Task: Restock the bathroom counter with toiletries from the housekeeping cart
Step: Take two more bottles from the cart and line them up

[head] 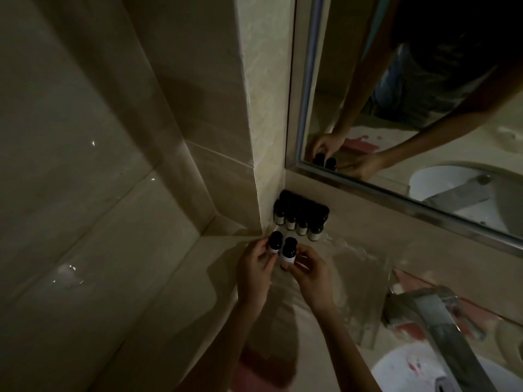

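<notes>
Several small dark toiletry bottles [301,219] with white labels stand in rows in the back corner of the beige counter [353,267], against the wall under the mirror. Just in front of them, my left hand [253,274] holds one dark bottle [77,243] upright by its body. My right hand [312,274] grips a second dark bottle [373,251] right beside it. Both held bottles are upright and nearly touch each other, close above the counter.
A framed mirror [396,123] hangs above the counter and reflects my arms. A chrome faucet [433,315] and a white sink basin [402,369] lie at the lower right. A tiled wall [85,165] fills the left side. The light is dim.
</notes>
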{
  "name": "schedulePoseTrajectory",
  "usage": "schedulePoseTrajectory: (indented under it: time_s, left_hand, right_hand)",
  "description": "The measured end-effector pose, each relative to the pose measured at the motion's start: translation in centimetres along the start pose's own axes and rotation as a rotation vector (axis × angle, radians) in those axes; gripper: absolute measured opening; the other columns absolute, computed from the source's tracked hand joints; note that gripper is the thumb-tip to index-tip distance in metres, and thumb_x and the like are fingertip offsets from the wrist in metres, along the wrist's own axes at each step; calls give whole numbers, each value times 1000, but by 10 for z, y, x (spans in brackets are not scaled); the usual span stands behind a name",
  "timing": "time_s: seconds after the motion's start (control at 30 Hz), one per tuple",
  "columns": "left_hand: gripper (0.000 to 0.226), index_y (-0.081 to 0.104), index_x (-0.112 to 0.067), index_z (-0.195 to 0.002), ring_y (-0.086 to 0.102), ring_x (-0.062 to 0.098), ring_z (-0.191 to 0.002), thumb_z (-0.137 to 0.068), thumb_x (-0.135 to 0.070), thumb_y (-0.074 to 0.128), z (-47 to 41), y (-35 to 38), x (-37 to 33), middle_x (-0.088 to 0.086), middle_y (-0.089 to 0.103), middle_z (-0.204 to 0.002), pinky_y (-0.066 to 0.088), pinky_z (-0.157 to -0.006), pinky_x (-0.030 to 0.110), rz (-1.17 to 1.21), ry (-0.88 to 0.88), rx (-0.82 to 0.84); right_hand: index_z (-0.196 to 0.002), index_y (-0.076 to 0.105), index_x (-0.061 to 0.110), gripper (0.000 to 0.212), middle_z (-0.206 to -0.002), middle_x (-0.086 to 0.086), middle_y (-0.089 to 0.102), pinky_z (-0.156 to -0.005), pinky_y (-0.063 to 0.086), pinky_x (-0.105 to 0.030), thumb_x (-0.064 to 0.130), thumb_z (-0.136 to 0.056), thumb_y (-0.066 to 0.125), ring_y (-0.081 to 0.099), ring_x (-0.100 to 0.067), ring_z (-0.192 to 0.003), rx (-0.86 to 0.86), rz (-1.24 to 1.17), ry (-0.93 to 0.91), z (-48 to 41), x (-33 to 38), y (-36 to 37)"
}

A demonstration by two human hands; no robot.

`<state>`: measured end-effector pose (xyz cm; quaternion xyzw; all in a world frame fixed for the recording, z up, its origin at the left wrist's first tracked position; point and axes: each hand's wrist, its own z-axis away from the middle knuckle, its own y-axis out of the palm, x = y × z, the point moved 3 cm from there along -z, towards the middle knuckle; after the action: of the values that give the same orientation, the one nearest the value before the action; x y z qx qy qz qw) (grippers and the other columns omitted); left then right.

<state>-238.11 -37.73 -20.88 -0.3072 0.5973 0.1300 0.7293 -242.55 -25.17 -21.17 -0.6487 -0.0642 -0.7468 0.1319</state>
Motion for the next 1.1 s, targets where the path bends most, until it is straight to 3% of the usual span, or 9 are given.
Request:
schedulePoseTrajectory:
  time_s: [0.17,0.4,0.57,0.77,1.0,1.1]
  left_hand:
    - [36,62,-31,-107,65,1,-98,-82,-8,73,6,-9,3,-7,69,-107,56,-86,32,-11,37,-25]
    - [33,66,-20,-107,67,4,-94,-77,-12,78,20,-28,6,-4,72,-102,57,-77,24,-8,107,-131]
    - [35,63,-29,-107,67,0,-95,-77,-16,78,27,-42,0,-16,69,-100,56,-76,22,-45,189,-134]
    - [40,62,-31,-106,66,-1,-97,-78,-8,77,34,-49,0,-15,69,-102,56,-78,20,-42,185,-111]
    - [34,66,-25,-106,67,1,-98,-78,-11,77,37,-51,12,-10,71,-102,57,-80,25,-5,103,-87]
    - [33,67,-21,-108,66,1,-98,-78,-12,78,38,-50,13,-8,71,-102,57,-80,25,-3,91,-80]
  right_hand:
    - [-110,66,21,33,-103,15,69,-80,52,-16,5,-82,73,64,3,-92,-65,72,-46,-6,2,6]
    - [-108,66,18,26,-103,3,65,-77,54,-21,12,-84,73,62,-4,-93,-220,148,-172,-21,6,31]
    - [-113,60,14,31,-102,9,64,-75,51,-11,12,-85,72,61,2,-91,-302,128,-178,-29,14,47]
    - [-107,59,10,22,-100,6,62,-81,55,-28,10,-87,69,56,14,-90,-385,132,-172,-38,8,56]
    - [-84,58,5,14,-99,-10,61,-70,54,-43,7,-83,72,55,-12,-81,-484,246,-216,-42,-1,60]
    - [-80,62,4,11,-90,-8,63,-70,53,-41,6,-81,72,54,-7,-73,-490,225,-199,-44,0,60]
